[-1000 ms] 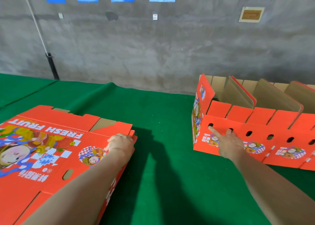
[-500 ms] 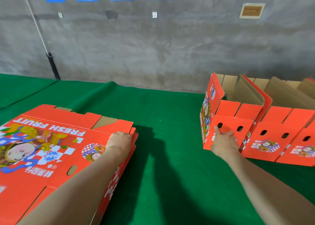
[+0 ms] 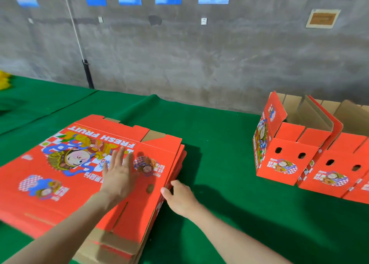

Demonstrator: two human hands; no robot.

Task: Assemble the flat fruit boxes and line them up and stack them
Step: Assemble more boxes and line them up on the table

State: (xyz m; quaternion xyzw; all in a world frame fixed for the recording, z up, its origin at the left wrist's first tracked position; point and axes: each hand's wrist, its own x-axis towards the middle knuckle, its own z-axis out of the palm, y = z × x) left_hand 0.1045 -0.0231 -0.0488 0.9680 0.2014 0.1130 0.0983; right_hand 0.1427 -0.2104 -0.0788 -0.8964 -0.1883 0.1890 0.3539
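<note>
Since the earlier frame, the right hand [image 3: 180, 196] had left the assembled boxes [image 3: 283, 159] and come to the right edge of the stack of flat boxes [image 3: 176, 163] on the green table [image 3: 219, 159]. The left hand [image 3: 118, 175] had shifted from the stack's corner onto the top flat box [image 3: 40, 203].

Its fingers [image 3: 117, 157] lay straight and spread, pressing the print and holding nothing. The right thumb touched the top edge; whether the fingers had hooked under that sheet could not be told.

The top flat box ran lengthwise to the left, away from the right hand, which was nearer its free edge.

Count: two hands; three assembled boxes in view, the third cut off; several flat boxes, number unclear.
</note>
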